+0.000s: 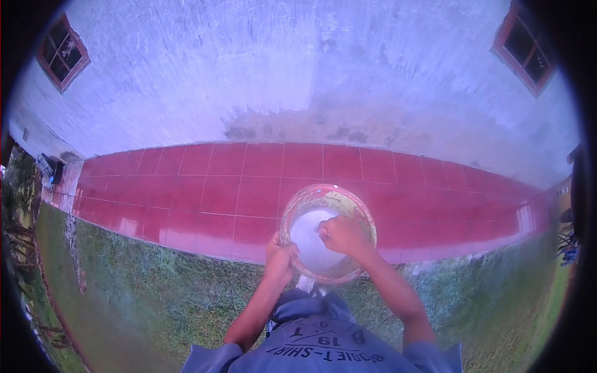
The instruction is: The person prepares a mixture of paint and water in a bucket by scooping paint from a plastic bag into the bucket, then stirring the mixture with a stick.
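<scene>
A round bucket (362, 214) with a paint-smeared rim is in front of my body, part full of white liquid (308, 239) that looks like paint. My left hand (280, 255) is closed on the left side of the bucket's rim. Over the bucket's opening, my right hand (343, 234) makes a fist. Something small and pale shows by its fingers, but what it grips is hidden by the hand and the white liquid.
Red floor tiles (180, 186) run along the foot of a wall (249, 68), whitish on the upper left and bare grey-brown lower right. Grass (155, 273) lies on my side of the tiles. Two framed windows (64, 53) flank the wall. Dark objects (53, 169) stand at the far left.
</scene>
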A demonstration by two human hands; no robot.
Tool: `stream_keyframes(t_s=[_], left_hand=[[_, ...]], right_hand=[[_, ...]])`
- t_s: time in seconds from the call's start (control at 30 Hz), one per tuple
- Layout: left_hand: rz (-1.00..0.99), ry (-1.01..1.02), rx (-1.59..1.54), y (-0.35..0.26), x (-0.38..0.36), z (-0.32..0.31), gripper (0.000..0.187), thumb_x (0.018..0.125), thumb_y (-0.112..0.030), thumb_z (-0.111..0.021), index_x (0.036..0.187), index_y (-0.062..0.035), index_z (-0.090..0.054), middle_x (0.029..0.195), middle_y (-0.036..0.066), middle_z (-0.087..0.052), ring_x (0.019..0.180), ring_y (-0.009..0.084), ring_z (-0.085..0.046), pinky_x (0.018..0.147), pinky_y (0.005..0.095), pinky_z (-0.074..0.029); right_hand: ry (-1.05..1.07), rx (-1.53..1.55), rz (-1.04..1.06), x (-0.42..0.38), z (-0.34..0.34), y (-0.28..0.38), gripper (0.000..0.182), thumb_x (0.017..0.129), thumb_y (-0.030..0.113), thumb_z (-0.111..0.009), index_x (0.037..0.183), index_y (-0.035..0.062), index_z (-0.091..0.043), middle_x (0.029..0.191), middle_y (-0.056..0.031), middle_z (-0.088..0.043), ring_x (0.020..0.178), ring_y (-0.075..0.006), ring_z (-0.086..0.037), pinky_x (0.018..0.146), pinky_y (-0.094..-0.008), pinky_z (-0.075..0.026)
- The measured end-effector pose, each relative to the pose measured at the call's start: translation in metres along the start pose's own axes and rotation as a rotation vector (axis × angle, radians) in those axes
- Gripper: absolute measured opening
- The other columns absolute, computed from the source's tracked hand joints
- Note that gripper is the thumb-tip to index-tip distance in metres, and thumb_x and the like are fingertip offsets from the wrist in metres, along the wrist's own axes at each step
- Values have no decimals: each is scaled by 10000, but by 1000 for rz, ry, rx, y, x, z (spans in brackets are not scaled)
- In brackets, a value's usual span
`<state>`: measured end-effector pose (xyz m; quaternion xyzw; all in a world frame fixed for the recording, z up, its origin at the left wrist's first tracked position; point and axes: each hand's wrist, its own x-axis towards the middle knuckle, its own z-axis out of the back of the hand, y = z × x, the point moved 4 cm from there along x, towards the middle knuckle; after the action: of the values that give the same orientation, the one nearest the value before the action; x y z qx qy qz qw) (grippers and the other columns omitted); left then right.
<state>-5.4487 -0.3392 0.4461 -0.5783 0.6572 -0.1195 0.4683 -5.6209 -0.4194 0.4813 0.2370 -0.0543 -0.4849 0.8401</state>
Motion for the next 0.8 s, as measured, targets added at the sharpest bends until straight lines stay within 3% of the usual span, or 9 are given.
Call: stream_keyframes(t_s=[0.07, 0.2, 0.27, 0.43, 0.5, 0.57, 0.63, 0.7, 0.8], left_hand=[[-1, 1, 4, -3, 12, 4, 579, 671, 177, -513, 1224, 11, -559, 972, 113, -667, 801, 196, -672, 680, 307, -540], [-20, -44, -12, -15, 12, 13, 562, 677, 175, -518, 1211, 8, -559, 958, 111, -665, 786, 193, -669, 667, 305, -536], [-8, -85, -1, -25, 10, 15, 547, 679, 173, -522, 1198, 3, -562, 946, 107, -660, 779, 194, -662, 656, 305, -529], [-15, -117, -40, -21, 6, 29, 544, 680, 172, -523, 1194, -5, -561, 932, 97, -653, 764, 189, -652, 646, 299, -520], [-47, -110, -66, -33, 10, 31, 548, 679, 173, -523, 1195, -7, -561, 932, 95, -652, 761, 190, -650, 646, 297, -518], [-53, -144, -48, -38, 8, 35, 552, 678, 168, -527, 1200, -8, -557, 946, 98, -652, 768, 193, -650, 647, 299, -519], [-60, -137, -47, -45, 10, 42, 559, 676, 165, -525, 1207, -7, -553, 965, 104, -652, 795, 203, -654, 663, 307, -525], [-60, -122, -40, -48, 12, 39, 566, 675, 162, -524, 1214, -6, -550, 984, 111, -651, 822, 213, -658, 679, 316, -531], [-137, -152, -51, -60, 17, 39, 466, 703, 166, -515, 1133, -3, -570, 993, 126, -666, 842, 207, -672, 676, 307, -544]], right_hand=[[92, -24, -68, 7, 4, 1, 193, 834, 262, -661, 957, 141, -747, 939, -162, -719, 892, -367, -685, 798, -498, -533], [260, -7, -62, 20, 7, 15, 253, 828, 306, -696, 1020, 156, -766, 902, -188, -715, 874, -363, -695, 797, -454, -538], [321, 214, -12, 30, -5, 19, 269, 828, 324, -710, 1043, 170, -765, 939, -179, -721, 915, -341, -701, 813, -439, -538], [243, 332, 102, 37, -19, 22, 263, 851, 323, -699, 1062, 178, -761, 957, -160, -726, 944, -317, -700, 835, -428, -534], [176, 314, 152, 50, -10, 32, 240, 865, 309, -685, 1050, 175, -761, 941, -158, -724, 936, -321, -698, 836, -433, -533], [162, 14, 129, 49, -3, 46, 203, 883, 274, -654, 1014, 162, -760, 896, -155, -716, 907, -335, -692, 818, -464, -532], [110, 29, 162, 57, -15, 49, 192, 882, 265, -638, 986, 153, -755, 866, -157, -707, 867, -356, -686, 793, -491, -528], [187, 33, 70, 58, -13, 47, 217, 822, 232, -656, 979, 113, -746, 883, -187, -710, 867, -379, -691, 796, -493, -541], [293, 5, 103, 67, -5, 56, 272, 777, 272, -698, 968, 83, -744, 912, -210, -715, 872, -390, -697, 811, -489, -547]])
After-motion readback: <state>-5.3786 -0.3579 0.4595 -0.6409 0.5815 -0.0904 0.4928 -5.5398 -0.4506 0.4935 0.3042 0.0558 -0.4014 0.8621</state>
